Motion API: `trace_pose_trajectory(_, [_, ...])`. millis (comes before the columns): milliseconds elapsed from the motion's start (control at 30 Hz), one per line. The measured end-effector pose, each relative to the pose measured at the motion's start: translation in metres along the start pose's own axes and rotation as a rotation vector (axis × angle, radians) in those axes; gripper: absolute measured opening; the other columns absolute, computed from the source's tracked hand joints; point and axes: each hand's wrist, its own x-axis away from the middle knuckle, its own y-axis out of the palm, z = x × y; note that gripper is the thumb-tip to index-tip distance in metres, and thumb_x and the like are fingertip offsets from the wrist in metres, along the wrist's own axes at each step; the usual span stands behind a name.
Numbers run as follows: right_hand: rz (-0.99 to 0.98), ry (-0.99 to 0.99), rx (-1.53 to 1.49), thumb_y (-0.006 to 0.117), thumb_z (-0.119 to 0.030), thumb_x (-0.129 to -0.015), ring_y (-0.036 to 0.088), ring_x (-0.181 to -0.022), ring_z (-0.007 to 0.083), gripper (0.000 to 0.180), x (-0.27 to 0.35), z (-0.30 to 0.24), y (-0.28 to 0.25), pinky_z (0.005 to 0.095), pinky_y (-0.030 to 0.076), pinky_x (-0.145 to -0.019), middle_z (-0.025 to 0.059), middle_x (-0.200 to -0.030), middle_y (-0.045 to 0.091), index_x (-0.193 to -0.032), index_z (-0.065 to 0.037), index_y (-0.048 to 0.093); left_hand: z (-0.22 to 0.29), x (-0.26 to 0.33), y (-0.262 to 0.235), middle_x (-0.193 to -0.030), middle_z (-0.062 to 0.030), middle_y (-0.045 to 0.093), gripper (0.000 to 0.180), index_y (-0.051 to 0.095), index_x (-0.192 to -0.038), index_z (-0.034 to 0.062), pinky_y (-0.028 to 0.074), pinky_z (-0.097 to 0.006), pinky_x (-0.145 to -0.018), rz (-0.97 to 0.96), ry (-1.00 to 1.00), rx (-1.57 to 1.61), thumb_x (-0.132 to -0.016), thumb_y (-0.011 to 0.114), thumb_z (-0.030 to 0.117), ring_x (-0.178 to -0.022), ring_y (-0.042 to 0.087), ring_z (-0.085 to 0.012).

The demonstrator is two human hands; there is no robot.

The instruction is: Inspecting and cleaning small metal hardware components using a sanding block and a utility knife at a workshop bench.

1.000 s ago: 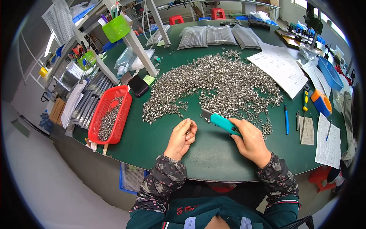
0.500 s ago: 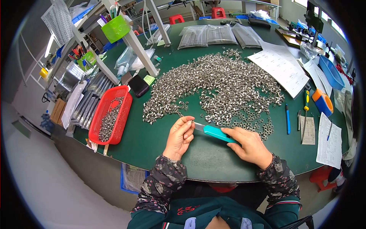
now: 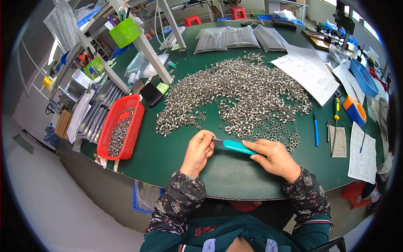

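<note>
My right hand (image 3: 277, 159) is closed round the turquoise handle of a utility knife (image 3: 238, 145), its blade pointing left. The blade tip reaches the fingertips of my left hand (image 3: 197, 153). Thumb and fingers of that hand are pinched together; whatever they hold is too small and covered to make out. Just beyond both hands spreads a large heap of small metal rings (image 3: 247, 92) on the green table (image 3: 226, 176). More small metal pieces lie in a red plastic basket (image 3: 136, 130) to the left.
A dark phone (image 3: 151, 94) lies beside the shelf post (image 3: 153, 59). Bagged metal tubes (image 3: 226, 38) are at the back. On the right are paper sheets (image 3: 306, 75), a blue pen (image 3: 316, 130), a yellow-handled screwdriver (image 3: 336, 110), an orange and blue tape roll (image 3: 355, 111) and a blue tray (image 3: 363, 79).
The knife blade has shifted slightly left and down against the left fingertips. Both hands otherwise keep nearly the same place, and the left fingers have turned a little.
</note>
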Motion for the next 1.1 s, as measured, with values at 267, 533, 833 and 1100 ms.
trace_pose_trajectory(267, [0.005,-0.010,0.079,0.061,-0.011,-0.074,0.056,-0.069,0.0271,0.039,0.001,0.000,-0.001,0.0361,0.046,-0.060,0.0093,-0.080,0.056,-0.113,-0.012,0.056,0.000,0.000,0.003,-0.059,0.0045,0.041,0.018,0.053,-0.081,0.0085,0.020,-0.015,-0.038,0.040,-0.021,-0.107,-0.091,0.048,0.022,-0.046,0.029,-0.0005])
trace_pose_trajectory(533, [0.072,-0.087,0.186,0.062,-0.009,-0.072,0.057,-0.071,0.0250,0.040,0.001,0.001,0.000,0.0351,0.046,-0.061,0.0073,-0.081,0.057,-0.112,-0.013,0.057,0.002,0.000,0.001,-0.058,0.0043,0.039,0.019,0.052,-0.079,0.0082,0.019,-0.015,-0.038,0.037,-0.064,-0.119,-0.090,0.049,0.023,-0.046,0.028,-0.0009])
trace_pose_trajectory(833, [0.096,-0.172,0.254,0.062,-0.007,-0.070,0.056,-0.070,0.0238,0.041,0.000,0.003,-0.004,0.0343,0.046,-0.062,0.0076,-0.080,0.056,-0.110,-0.012,0.057,0.006,0.001,0.001,-0.057,0.0050,0.037,0.019,0.050,-0.075,0.0082,0.018,-0.017,-0.038,0.019,-0.141,-0.098,-0.089,0.050,0.022,-0.045,0.027,-0.0013])
trace_pose_trajectory(1100, [0.118,-0.262,0.377,0.058,-0.005,-0.070,0.054,-0.069,0.0217,0.038,-0.001,0.000,-0.010,0.0334,0.043,-0.061,0.0056,-0.081,0.056,-0.108,-0.012,0.058,0.010,0.002,0.002,-0.056,0.0054,0.037,0.021,0.047,-0.070,0.0094,0.018,-0.017,-0.037,0.022,-0.239,-0.082,-0.089,0.050,0.019,-0.042,0.025,-0.0010])
